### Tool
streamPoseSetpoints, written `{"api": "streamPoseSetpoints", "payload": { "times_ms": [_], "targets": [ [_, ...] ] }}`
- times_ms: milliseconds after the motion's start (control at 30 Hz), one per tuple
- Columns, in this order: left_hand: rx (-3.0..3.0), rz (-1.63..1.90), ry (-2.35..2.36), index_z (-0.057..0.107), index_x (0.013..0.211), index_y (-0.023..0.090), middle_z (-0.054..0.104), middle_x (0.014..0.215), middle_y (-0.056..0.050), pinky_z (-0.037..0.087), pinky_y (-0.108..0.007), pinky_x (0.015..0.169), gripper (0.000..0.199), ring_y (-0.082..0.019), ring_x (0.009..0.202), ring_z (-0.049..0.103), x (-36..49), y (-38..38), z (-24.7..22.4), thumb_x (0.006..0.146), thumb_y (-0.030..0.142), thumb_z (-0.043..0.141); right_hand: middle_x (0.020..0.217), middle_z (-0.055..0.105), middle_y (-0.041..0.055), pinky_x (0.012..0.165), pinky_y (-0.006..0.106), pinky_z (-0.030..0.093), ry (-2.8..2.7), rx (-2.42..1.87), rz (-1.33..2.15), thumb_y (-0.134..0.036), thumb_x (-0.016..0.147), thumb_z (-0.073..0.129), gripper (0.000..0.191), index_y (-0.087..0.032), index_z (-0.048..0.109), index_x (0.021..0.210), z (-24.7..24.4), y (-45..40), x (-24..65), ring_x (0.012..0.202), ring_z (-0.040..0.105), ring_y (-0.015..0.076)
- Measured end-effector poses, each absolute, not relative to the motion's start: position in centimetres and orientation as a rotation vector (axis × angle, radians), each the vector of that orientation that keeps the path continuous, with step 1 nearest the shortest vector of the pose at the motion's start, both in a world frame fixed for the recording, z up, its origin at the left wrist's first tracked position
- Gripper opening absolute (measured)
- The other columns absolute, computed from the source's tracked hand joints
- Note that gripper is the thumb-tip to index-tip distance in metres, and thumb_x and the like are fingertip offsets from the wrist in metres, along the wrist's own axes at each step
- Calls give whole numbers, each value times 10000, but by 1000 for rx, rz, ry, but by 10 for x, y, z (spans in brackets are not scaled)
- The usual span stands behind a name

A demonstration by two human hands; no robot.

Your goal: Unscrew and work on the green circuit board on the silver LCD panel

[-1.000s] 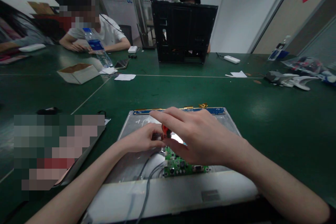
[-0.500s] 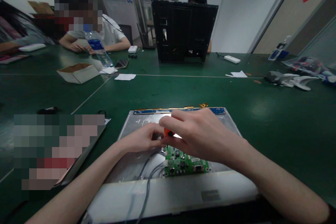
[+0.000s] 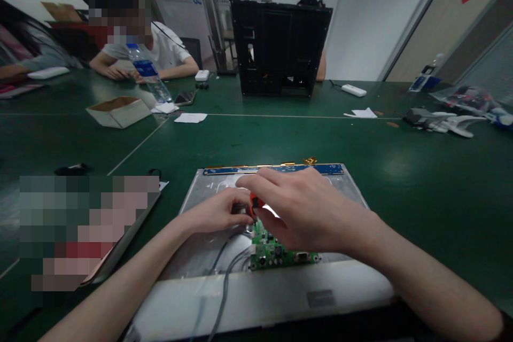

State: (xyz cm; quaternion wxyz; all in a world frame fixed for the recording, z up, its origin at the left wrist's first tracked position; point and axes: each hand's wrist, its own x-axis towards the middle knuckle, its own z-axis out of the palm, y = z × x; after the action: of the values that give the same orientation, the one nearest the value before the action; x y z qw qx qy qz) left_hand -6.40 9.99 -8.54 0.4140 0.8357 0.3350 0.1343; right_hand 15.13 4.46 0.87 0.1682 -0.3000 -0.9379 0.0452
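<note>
My right hand (image 3: 296,203) is curled around the red-and-black handle of a screwdriver (image 3: 255,204), its index finger over the top and its thumb lower down. The screwdriver stands over the upper left corner of a green circuit board (image 3: 276,248). Close against it from the left, my left hand (image 3: 220,208) has its thumb and fingers drawn together; what lies between them is hidden. Under both hands is a flat silver display panel (image 3: 192,246) with a blue board strip (image 3: 332,169) along its far edge. Grey cables (image 3: 226,283) run from the green board's left side toward me.
A black monitor housing (image 3: 280,48) stands across the green table, with a person partly behind it. Another person in a white shirt (image 3: 168,48) sits at far left. A water bottle (image 3: 150,75), an open box (image 3: 120,112) and a phone (image 3: 185,98) lie left; plastic bags (image 3: 468,101) lie right.
My right hand's fingers have shifted on the screwdriver, with the thumb drawn back to the right, so more of the handle shows. My left hand stays in place.
</note>
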Motion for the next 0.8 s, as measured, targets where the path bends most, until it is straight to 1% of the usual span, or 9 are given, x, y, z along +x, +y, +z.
{"api": "streamPoseSetpoints", "payload": {
  "times_ms": [167, 267, 300, 367, 433, 500, 567, 667, 800],
  "targets": [
    [2131, 307, 865, 644, 751, 179, 634, 776, -9, 456, -300, 685, 132, -214, 782, 585, -65, 100, -89, 769, 307, 617, 996, 655, 43, 493, 300, 231, -2674, -895, 12, -242, 953, 496, 191, -167, 552, 1119, 6, 47, 152, 740, 591, 166],
    [2139, 313, 857, 649, 749, 174, 625, 753, -14, 452, -297, 667, 186, -210, 756, 583, -65, 100, -89, 807, 346, 608, 938, 661, 28, 493, 301, 228, -2671, -902, -2, -288, 970, 486, 175, -177, 558, 1084, 7, 48, 152, 719, 596, 168],
    [2138, 314, 849, 652, 750, 176, 626, 755, -14, 457, -297, 672, 197, -210, 759, 585, -65, 100, -88, 812, 358, 610, 964, 665, 34, 498, 301, 243, -2672, -904, 16, -289, 970, 480, 187, -174, 557, 1096, 8, 48, 152, 739, 604, 173],
    [2134, 315, 839, 656, 755, 182, 637, 776, -12, 470, -297, 693, 185, -211, 779, 589, -64, 100, -88, 803, 358, 624, 1076, 663, 65, 519, 300, 294, -2678, -893, 84, -270, 956, 478, 236, -159, 543, 1154, 10, 47, 153, 818, 620, 189],
    [2125, 305, 833, 661, 771, 188, 651, 802, -10, 479, -296, 709, 144, -211, 791, 591, -65, 101, -88, 785, 328, 630, 1183, 635, 100, 554, 307, 350, -2688, -863, 156, -216, 920, 482, 312, -138, 511, 1221, 12, 45, 153, 898, 620, 205],
    [2112, 290, 831, 667, 799, 190, 663, 815, -11, 481, -292, 707, 118, -211, 792, 593, -65, 102, -89, 778, 298, 625, 1210, 624, 116, 577, 319, 382, -2697, -836, 190, -156, 879, 481, 374, -124, 488, 1251, 12, 44, 153, 926, 615, 214],
    [2114, 285, 845, 666, 810, 187, 663, 809, -14, 474, -286, 689, 120, -212, 786, 593, -66, 101, -90, 781, 292, 617, 1188, 635, 111, 582, 322, 386, -2700, -834, 187, -126, 867, 471, 384, -122, 486, 1250, 12, 44, 153, 923, 617, 215],
    [2137, 312, 880, 656, 809, 181, 654, 810, -13, 460, -289, 694, 123, -215, 798, 591, -66, 99, -91, 778, 289, 606, 1143, 653, 92, 558, 310, 349, -2693, -846, 151, -141, 903, 454, 323, -133, 499, 1223, 10, 45, 152, 890, 624, 202],
    [2124, 309, 888, 650, 789, 181, 633, 769, -2, 443, -295, 717, 105, -200, 782, 572, -65, 96, -89, 782, 254, 576, 1049, 676, 61, 501, 302, 254, -2680, -881, 43, -211, 948, 476, 236, -154, 512, 1175, 7, 46, 152, 790, 626, 179]
  ]
}}
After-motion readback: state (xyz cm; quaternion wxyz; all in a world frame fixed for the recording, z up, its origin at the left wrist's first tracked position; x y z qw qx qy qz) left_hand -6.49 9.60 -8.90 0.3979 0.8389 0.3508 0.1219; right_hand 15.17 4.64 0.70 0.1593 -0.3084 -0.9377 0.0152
